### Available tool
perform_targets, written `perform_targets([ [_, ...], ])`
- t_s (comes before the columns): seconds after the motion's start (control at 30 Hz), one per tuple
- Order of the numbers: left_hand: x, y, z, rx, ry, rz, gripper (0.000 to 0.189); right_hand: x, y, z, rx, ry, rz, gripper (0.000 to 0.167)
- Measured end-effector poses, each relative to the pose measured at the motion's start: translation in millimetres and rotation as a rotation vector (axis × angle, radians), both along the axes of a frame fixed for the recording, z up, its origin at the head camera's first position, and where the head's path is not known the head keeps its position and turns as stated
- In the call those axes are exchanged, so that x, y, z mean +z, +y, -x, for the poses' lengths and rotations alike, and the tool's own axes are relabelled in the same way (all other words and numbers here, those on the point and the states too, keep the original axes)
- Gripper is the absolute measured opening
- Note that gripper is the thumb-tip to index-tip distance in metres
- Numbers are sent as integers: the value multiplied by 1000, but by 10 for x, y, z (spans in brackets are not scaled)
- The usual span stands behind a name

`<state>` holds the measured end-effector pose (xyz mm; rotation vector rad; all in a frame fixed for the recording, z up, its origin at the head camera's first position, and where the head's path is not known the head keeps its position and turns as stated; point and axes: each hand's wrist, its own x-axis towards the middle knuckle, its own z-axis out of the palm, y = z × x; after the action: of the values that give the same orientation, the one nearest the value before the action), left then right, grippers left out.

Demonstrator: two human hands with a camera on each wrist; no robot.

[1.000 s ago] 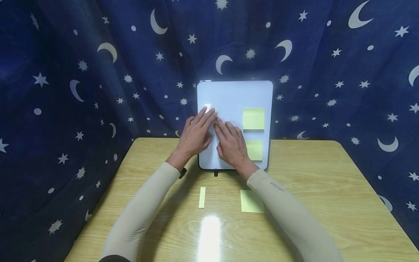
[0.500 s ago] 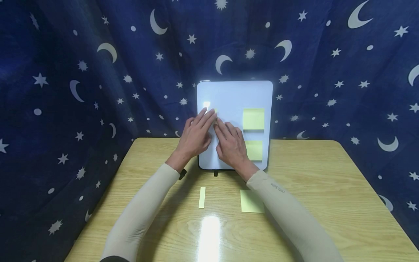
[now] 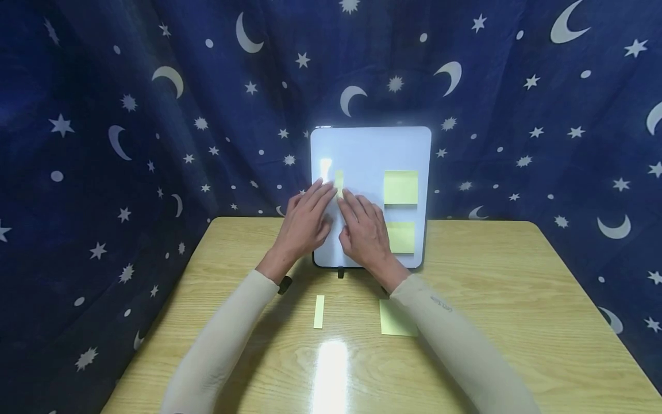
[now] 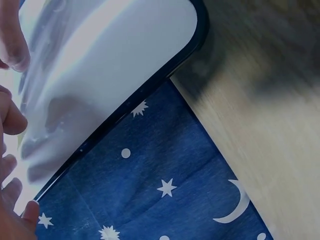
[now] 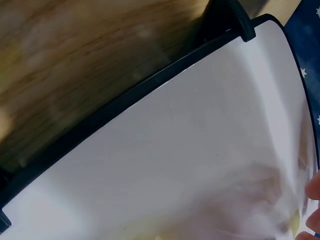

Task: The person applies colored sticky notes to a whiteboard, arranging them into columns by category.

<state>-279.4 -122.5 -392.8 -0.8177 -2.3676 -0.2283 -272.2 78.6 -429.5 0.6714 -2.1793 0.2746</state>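
A small whiteboard [image 3: 357,146] with a dark rim stands on the table, leaning back. On its left half is a narrow yellow sticky note strip [image 3: 339,178], its lower part covered by fingertips. My left hand [image 3: 304,223] lies against the board left of the strip, fingers extended and pointing up. From the right, my right hand [image 3: 366,230] touches the strip's lower end with straight fingertips. Two yellow square sticky notes, an upper note [image 3: 400,187] and a lower note [image 3: 402,237], are stuck on the board's right side. The right hand partly hides the lower note.
On the wooden table [image 3: 491,299] in front of the board lie another yellow strip [image 3: 319,312] and a square yellow note [image 3: 396,318], partly under the right sleeve. A dark stand foot [image 3: 341,273] pokes out below the board. Behind hangs a blue star-and-moon curtain [image 3: 207,115].
My left hand has slid slightly down and left, uncovering more of the strip on the board. The right hand has hardly moved.
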Motion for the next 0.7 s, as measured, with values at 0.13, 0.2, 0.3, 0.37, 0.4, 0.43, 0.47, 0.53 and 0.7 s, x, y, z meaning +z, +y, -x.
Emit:
perform_targets([
  [0.13,-18,-38,-64,-13,-9,-43,67,1,-2,-45,2,-23,6,59],
  [0.2,-27,-56,-92,-20,-19,-72,66,8,-7,-74,12,-29,23,58],
  [0.3,-51,-79,-137,-34,-38,-116,65,2,-10,-117,33,-27,55,58],
  [0.37,-72,-92,-168,-42,-47,-142,63,-11,-13,-147,47,-28,74,58],
  [0.4,-84,-99,-184,-46,-52,-155,62,-20,-15,-161,53,-26,81,58],
  [0.43,-96,-106,-201,-50,-57,-166,62,-28,-17,-176,57,-29,86,58],
  [0.47,-109,-112,-219,-52,-61,-175,60,-36,-19,-192,60,-33,90,59],
  [0.53,-139,-126,-251,-59,-64,-191,58,-51,-22,-229,63,-43,91,59],
  [0.7,-216,-168,-338,-67,-70,-218,56,-94,-27,-316,65,-69,82,58],
])
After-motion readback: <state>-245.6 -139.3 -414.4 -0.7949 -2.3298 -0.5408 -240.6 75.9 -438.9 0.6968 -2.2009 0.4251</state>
